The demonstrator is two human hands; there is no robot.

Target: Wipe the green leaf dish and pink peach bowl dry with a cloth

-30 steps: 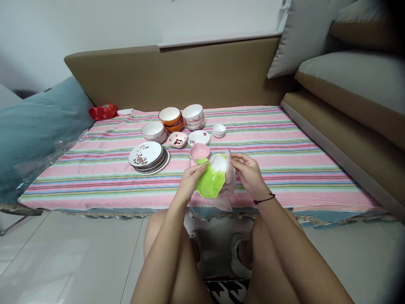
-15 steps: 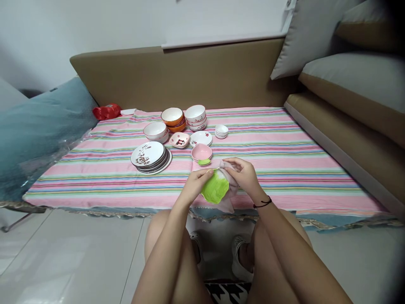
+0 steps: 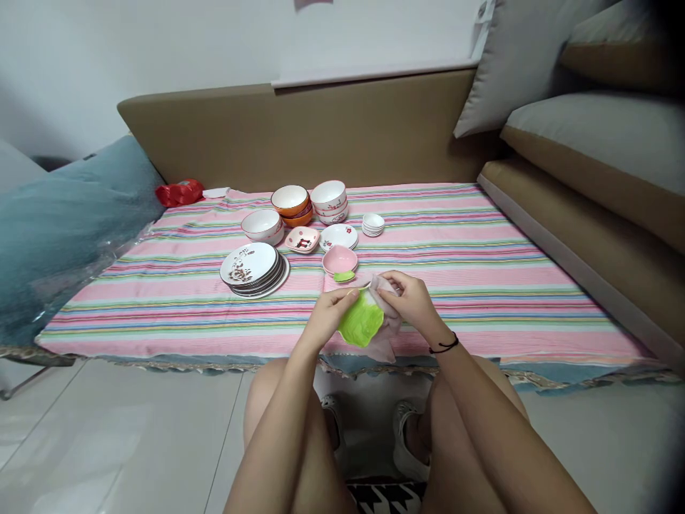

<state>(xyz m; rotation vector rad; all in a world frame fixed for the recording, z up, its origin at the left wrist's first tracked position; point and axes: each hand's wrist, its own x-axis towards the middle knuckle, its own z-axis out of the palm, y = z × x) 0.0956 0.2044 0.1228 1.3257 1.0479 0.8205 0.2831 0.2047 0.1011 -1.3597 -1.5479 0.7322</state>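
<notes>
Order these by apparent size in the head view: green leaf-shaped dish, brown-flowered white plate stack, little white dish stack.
1. Brown-flowered white plate stack
2. Green leaf-shaped dish, partly hidden
3. Little white dish stack

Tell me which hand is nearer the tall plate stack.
Left: the left hand holds the green dish right of the plate stack; the right hand, with the cloth, is farther right.

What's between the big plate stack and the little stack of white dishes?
In the head view, the square patterned dish and the flowered plates lie between the big plate stack and the little white dishes. The pink bowl sits nearer you.
</notes>
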